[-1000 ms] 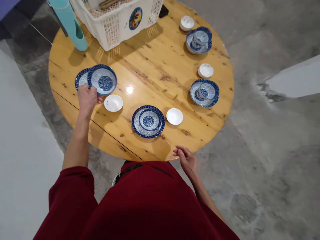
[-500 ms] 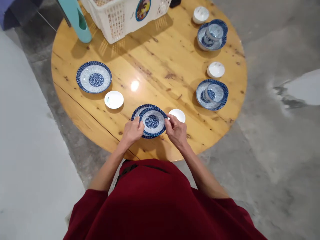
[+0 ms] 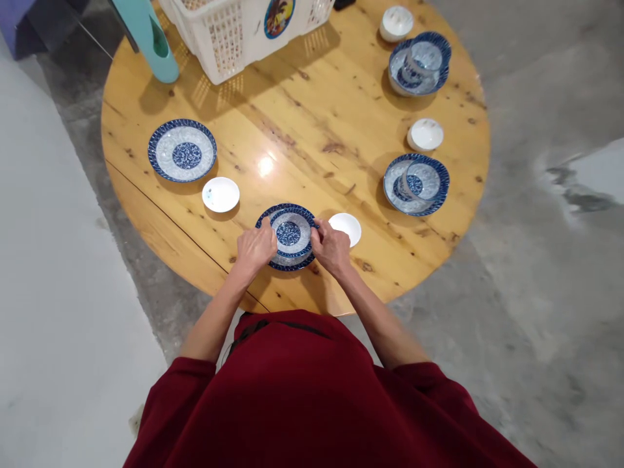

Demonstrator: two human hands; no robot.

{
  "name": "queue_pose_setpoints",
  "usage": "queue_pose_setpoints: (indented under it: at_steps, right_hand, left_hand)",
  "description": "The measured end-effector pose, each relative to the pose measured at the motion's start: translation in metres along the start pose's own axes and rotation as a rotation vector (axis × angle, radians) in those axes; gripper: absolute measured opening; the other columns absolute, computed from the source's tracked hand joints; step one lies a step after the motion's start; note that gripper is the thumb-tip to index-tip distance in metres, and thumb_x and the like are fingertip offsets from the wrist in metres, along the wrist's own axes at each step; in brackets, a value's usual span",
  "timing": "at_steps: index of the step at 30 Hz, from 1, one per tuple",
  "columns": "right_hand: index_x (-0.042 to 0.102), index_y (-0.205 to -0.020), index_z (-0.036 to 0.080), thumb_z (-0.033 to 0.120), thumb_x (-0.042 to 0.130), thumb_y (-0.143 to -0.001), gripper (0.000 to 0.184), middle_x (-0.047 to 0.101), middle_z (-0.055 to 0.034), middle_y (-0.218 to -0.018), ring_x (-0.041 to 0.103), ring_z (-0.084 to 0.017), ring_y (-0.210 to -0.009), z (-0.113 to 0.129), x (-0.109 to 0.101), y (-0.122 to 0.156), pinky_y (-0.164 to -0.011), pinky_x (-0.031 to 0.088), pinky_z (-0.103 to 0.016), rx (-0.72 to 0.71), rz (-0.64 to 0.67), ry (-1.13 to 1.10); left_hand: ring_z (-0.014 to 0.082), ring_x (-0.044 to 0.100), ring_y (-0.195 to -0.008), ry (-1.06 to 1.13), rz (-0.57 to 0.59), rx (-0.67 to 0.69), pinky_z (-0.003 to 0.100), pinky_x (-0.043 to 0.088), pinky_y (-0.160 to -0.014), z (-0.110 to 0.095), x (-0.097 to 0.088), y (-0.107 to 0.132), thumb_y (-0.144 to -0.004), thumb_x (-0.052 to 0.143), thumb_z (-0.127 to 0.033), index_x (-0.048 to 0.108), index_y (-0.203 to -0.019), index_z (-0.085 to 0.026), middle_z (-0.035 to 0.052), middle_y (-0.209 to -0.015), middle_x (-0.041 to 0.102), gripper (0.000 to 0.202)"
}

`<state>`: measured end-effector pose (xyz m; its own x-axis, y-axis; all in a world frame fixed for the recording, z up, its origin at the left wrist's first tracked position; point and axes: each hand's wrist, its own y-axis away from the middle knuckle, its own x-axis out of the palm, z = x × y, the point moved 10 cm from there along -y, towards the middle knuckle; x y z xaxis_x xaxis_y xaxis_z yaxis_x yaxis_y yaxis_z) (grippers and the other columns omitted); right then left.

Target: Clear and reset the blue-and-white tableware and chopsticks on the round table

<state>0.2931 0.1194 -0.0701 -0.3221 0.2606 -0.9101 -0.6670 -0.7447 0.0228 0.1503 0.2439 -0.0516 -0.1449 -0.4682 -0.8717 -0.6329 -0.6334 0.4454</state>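
Both my hands hold a small blue-and-white bowl (image 3: 291,233) that sits on a larger blue-and-white plate (image 3: 287,263) near the front edge of the round wooden table (image 3: 312,130). My left hand (image 3: 254,249) grips the bowl's left rim. On the right rim, my right hand (image 3: 330,248) pinches it with closed fingers. A small white saucer (image 3: 346,227) lies just right of my right hand.
A lone blue-and-white plate (image 3: 182,149) and a white saucer (image 3: 221,194) lie at the left. Two more plate-and-bowl sets (image 3: 416,184) (image 3: 419,62) with white saucers (image 3: 426,134) (image 3: 396,22) stand along the right edge. A white plastic basket (image 3: 244,32) and a teal chair leg (image 3: 151,45) are at the back.
My left hand carried the bowl from the left plate to the front plate. My right hand came up from the table edge, and both hands have now centred the bowl there.
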Motion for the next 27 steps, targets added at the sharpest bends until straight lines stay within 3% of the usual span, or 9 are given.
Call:
queue_pose_setpoints:
  at_steps: [15,18,22,27]
  right_hand:
    - [0.066,-0.128,0.015,0.039,0.044,-0.101,0.042,0.077,-0.0134,-0.093,0.071,-0.029,-0.084,0.000,0.006,-0.001,-0.076,0.047,-0.034,0.052,0.090,-0.038]
    - [0.069,-0.117,0.015,0.044,0.043,-0.102,0.041,0.076,-0.0112,-0.088,0.070,-0.026,-0.081,-0.001,0.012,-0.002,-0.073,0.046,-0.030,0.087,0.129,-0.150]
    - [0.067,-0.088,0.017,0.039,0.047,-0.101,0.032,0.072,-0.0085,-0.079,0.065,-0.021,-0.073,0.003,0.029,-0.001,-0.065,0.041,-0.027,0.161,0.229,-0.243]
    - [0.059,-0.077,0.019,0.022,0.047,-0.093,0.021,0.068,-0.0069,-0.075,0.060,-0.019,-0.070,0.012,0.027,0.008,-0.065,0.041,-0.027,0.226,0.170,-0.330]
  left_hand:
    - [0.0339,0.072,-0.106,0.022,-0.039,0.013,0.040,0.051,-0.089,0.010,0.003,-0.008,-0.104,0.035,-0.044,0.054,-0.139,-0.017,0.0183,-0.107,0.077,0.048]
    - [0.0314,0.073,-0.104,0.184,-0.025,0.033,0.037,0.053,-0.088,0.013,0.011,-0.013,-0.103,0.036,-0.047,0.059,-0.132,-0.019,0.0153,-0.107,0.077,0.047]
    - [0.0238,0.075,-0.079,0.531,0.063,0.033,0.031,0.055,-0.073,0.014,0.030,-0.020,-0.103,0.033,-0.043,0.065,-0.111,-0.018,0.0094,-0.088,0.076,0.042]
    - [0.0255,0.074,-0.080,0.530,-0.044,0.073,0.034,0.054,-0.074,0.015,0.014,-0.009,-0.099,0.034,-0.037,0.064,-0.099,-0.018,0.0106,-0.084,0.075,0.035]
